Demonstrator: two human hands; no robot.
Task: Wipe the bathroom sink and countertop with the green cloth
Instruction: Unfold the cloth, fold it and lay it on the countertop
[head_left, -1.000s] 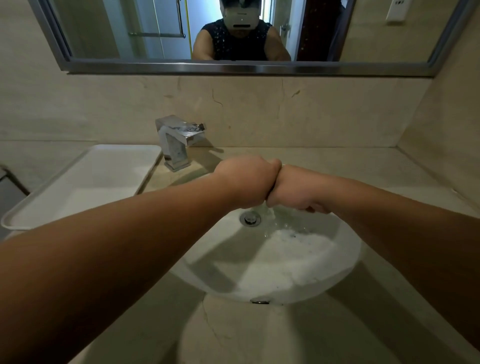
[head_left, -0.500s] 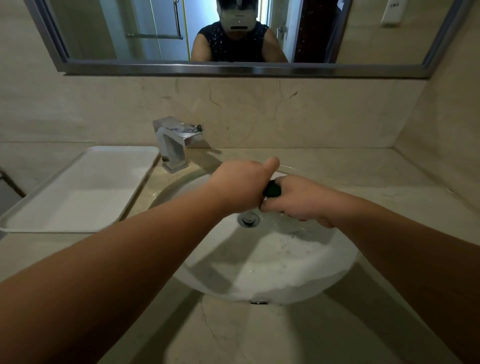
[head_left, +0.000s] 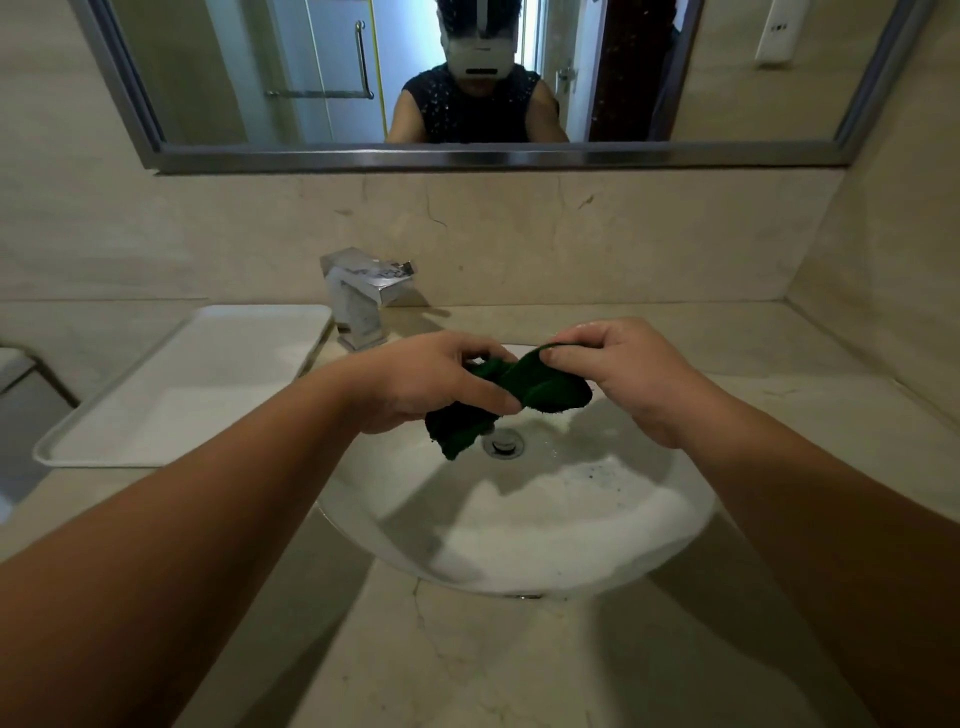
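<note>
A dark green cloth (head_left: 540, 387) is stretched between both hands above the round white sink (head_left: 519, 530). My left hand (head_left: 431, 382) grips its left part, and a loose end hangs down toward the drain (head_left: 503, 445). My right hand (head_left: 628, 371) pinches the cloth's right edge between thumb and fingers. Foamy water lies in the front half of the basin. The beige marble countertop (head_left: 467, 670) surrounds the sink.
A chrome faucet (head_left: 361, 296) stands behind the sink at the left. A white rectangular tray (head_left: 182, 389) lies on the counter to the left. A mirror (head_left: 493, 78) hangs on the back wall, and a side wall closes the right.
My two fists, pressed together over the drain, have drawn apart and loosened. The green cloth, hidden inside them before, now shows spread between them.
</note>
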